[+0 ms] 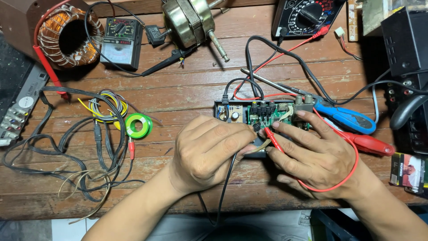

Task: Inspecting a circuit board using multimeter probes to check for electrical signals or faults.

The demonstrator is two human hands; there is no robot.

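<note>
I see an old wooden bench (187, 96) full of wires and tools. A green circuit board (263, 112) lies near the middle, its long side running left to right, just past my hands. My left hand (207, 151) pinches the black probe (256, 128). My right hand (312, 154) pinches the red probe (273, 139). Both tips touch the board's near edge.

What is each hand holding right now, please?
Left hand: closed on the black test probe lead, its tip hidden over the green circuit board.
Right hand: closed on the red test probe, tip on the board.
</note>
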